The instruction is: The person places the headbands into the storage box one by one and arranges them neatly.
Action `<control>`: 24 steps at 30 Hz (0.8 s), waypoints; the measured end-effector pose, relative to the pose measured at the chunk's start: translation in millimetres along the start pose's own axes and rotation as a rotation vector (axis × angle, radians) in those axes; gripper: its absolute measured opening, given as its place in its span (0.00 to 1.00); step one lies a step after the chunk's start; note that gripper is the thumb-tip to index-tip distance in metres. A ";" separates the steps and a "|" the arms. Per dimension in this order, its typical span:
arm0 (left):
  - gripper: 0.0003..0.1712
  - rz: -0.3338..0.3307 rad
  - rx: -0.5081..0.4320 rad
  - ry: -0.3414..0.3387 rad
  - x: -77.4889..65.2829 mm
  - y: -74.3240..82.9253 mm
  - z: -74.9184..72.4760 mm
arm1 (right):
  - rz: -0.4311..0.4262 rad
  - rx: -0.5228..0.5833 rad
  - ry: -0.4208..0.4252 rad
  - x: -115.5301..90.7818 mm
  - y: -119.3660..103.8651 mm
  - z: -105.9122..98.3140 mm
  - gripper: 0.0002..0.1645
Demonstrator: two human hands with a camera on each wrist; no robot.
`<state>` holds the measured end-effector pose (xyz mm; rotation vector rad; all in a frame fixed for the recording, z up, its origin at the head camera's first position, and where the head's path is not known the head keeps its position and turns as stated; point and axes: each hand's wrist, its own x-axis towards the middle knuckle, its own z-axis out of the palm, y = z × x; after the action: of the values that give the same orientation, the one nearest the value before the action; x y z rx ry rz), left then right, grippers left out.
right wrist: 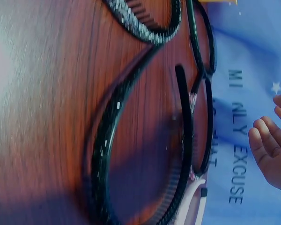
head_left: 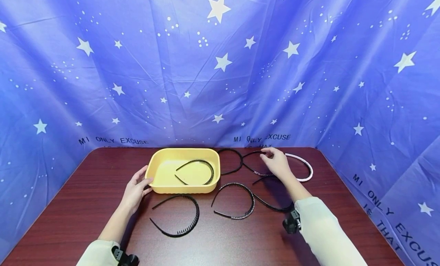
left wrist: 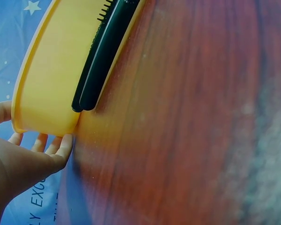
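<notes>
My left hand [head_left: 132, 193] holds the left end of a yellow plastic basin [head_left: 183, 189], thumb over the rim and fingers against the outer wall. Inside the basin lies a black toothed headband [head_left: 211, 170]. At the back right, my right hand [head_left: 279, 166] hovers over several headbands with thumb and fingers apart; nothing shows between them in the right wrist view. Beneath it are a black headband with a jewelled end [head_left: 248, 168] and a plain black headband [head_left: 275, 208]. Just to its right lies a white headband [head_left: 311, 170], partly hidden by the hand.
In front of the basin lies a black toothed headband [head_left: 196, 216], and right of that a glittery headband [head_left: 253, 203]. Another black headband [head_left: 241, 161] sits against the basin's right side. A blue star-print cloth [head_left: 185, 67] hangs behind the dark red wooden table [head_left: 103, 189].
</notes>
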<state>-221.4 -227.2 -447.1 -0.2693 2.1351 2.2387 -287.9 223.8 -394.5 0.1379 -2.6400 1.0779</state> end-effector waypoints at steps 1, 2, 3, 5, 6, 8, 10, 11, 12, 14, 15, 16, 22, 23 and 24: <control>0.36 -0.002 -0.001 -0.001 0.0 0.1 0.2 | 0.005 -0.004 0.007 -0.1 3.2 -2.2 0.16; 0.36 -0.005 -0.002 -0.001 0.1 0.2 0.3 | 0.007 -0.007 0.015 -0.5 6.0 -4.6 0.16; 0.36 -0.007 -0.002 -0.001 0.2 0.3 0.4 | 0.013 -0.010 0.021 -0.9 9.0 -6.8 0.16; 0.36 -0.008 -0.002 0.000 -0.2 0.7 0.8 | 0.022 -0.018 0.037 -1.8 15.0 -11.0 0.17; 0.36 -0.007 -0.002 0.000 -0.6 1.0 1.0 | 0.027 -0.021 0.045 -2.5 17.8 -13.1 0.17; 0.37 -0.002 -0.001 0.001 -0.9 0.9 1.1 | 0.038 -0.034 0.058 -4.2 23.5 -17.5 0.17; 0.37 0.004 0.003 0.001 -1.2 0.9 1.3 | 0.055 -0.054 0.073 -6.0 29.4 -21.6 0.18; 0.37 0.005 0.004 0.002 -1.3 0.9 1.4 | 0.064 -0.058 0.077 -7.0 31.9 -24.0 0.18; 0.37 0.006 0.005 0.004 -1.4 1.0 1.5 | 0.073 -0.059 0.083 -8.0 34.4 -26.5 0.19; 0.37 0.004 0.004 0.006 -1.6 1.1 1.6 | 0.088 -0.059 0.094 -9.6 40.0 -31.2 0.19; 0.37 0.002 0.004 0.005 -1.6 1.1 1.4 | 0.100 -0.058 0.101 -10.3 43.0 -33.5 0.19; 0.36 0.000 0.002 0.005 -1.6 1.1 1.4 | 0.115 -0.057 0.105 -11.1 45.6 -36.0 0.20; 0.36 0.000 0.001 0.003 -1.6 1.5 0.8 | 0.203 -0.075 0.161 -16.5 63.2 -49.8 0.21; 0.36 -0.001 0.001 0.005 -1.5 1.4 0.7 | 0.212 -0.075 0.169 -17.5 66.4 -51.9 0.22; 0.36 -0.001 0.000 0.007 -1.4 1.3 0.7 | 0.224 -0.078 0.173 -18.7 69.5 -53.8 0.22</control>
<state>-220.3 -226.4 -445.6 -0.2785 2.1376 2.2410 -271.4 310.8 -410.0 -0.2615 -2.5791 1.0007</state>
